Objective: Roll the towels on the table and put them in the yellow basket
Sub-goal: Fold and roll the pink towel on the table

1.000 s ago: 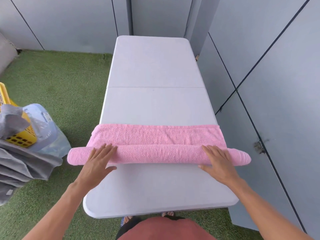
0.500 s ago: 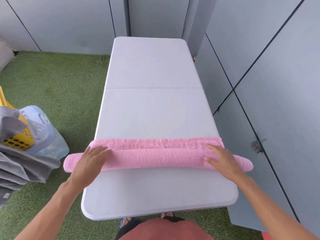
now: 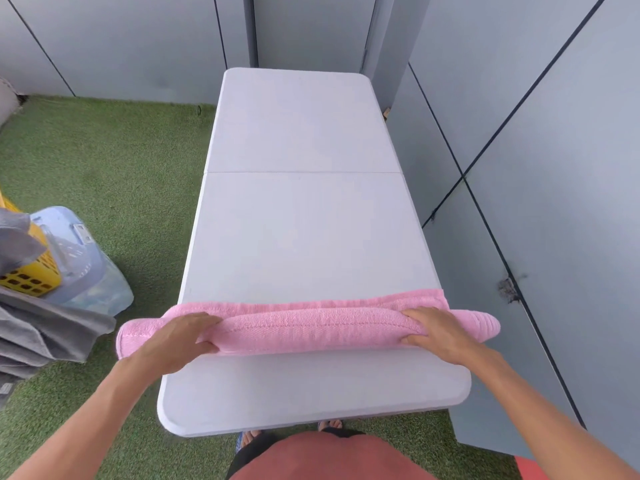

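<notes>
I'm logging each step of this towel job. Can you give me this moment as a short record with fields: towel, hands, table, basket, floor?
towel: pink towel, rolled into a long tube lying across the table, both ends past the table's sides
left hand: left hand grips the roll near its left end
right hand: right hand grips the roll near its right end
table: white folding table
basket: yellow basket on the floor to the left, grey cloth draped over it
floor: green artificial grass
</notes>
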